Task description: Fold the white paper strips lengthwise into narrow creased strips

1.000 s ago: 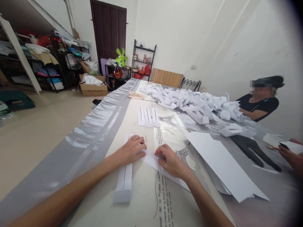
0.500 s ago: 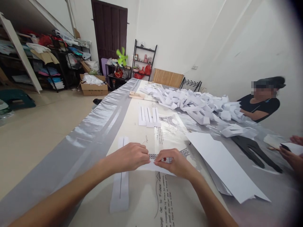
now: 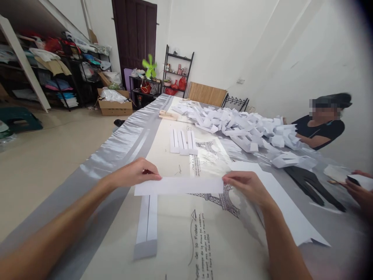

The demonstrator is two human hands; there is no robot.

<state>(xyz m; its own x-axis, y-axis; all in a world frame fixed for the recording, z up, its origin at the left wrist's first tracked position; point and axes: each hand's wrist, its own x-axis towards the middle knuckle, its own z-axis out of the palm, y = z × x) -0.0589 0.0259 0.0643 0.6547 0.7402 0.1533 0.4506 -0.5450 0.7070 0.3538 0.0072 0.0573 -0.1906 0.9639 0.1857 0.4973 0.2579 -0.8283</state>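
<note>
A strip of white paper point(image 3: 183, 186) is stretched level above the table between my two hands. My left hand point(image 3: 140, 171) pinches its upper edge toward the left end, thumb on the near side. At the right end, my right hand point(image 3: 247, 184) pinches the corner between thumb and fingers. Below the strip's left part lies a folded paper strip point(image 3: 147, 225) with a seam down its middle. Further up the table, several folded strips point(image 3: 183, 142) lie side by side. The printed tablecloth point(image 3: 175, 233) beneath shows a tower drawing and handwriting-style text.
A large heap of folded white paper point(image 3: 233, 122) covers the far right of the table. White sheets point(image 3: 291, 214) and dark trousers or sleeve-like cloth point(image 3: 316, 188) lie to the right. A co-worker in a cap point(image 3: 320, 124) sits beyond; another person's hand point(image 3: 359, 194) is at the right edge.
My hands were close together at the paper's middle; they have moved apart to its left and right. The strip is now raised and spread flat between them.
</note>
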